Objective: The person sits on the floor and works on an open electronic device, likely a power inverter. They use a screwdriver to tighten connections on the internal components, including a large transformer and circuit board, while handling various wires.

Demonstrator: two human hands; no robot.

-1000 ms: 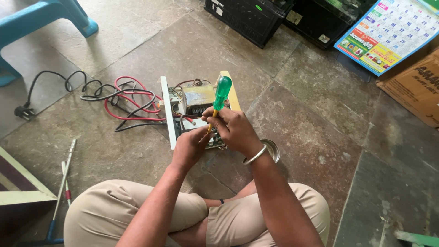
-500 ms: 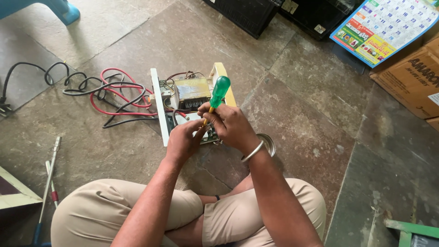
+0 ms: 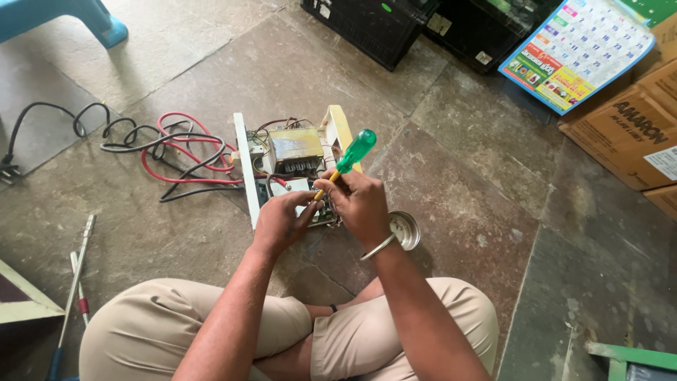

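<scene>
An opened white electrical unit [image 3: 243, 166] lies on the stone floor, its transformer [image 3: 294, 148] and wiring exposed. My right hand [image 3: 361, 204] grips a screwdriver with a green handle [image 3: 355, 150] and yellow shaft, its tip pointing down into the unit's near end. My left hand [image 3: 280, 222] rests against the unit's near end, fingers beside the screwdriver tip. The spot under the tip is hidden by both hands. A metal bangle sits on my right wrist.
Red and black cables [image 3: 166, 152] trail left from the unit. A small round metal tin [image 3: 407, 229] lies by my right wrist. Tools [image 3: 76, 271] lie at left. Black battery boxes [image 3: 370, 25], a calendar [image 3: 575, 46] and cardboard boxes [image 3: 627, 134] stand behind. A blue stool leg [image 3: 106, 28] is far left.
The screwdriver handle has tilted more to the right, and both hands have stayed at the unit's near end. The camera view has shifted slightly.
</scene>
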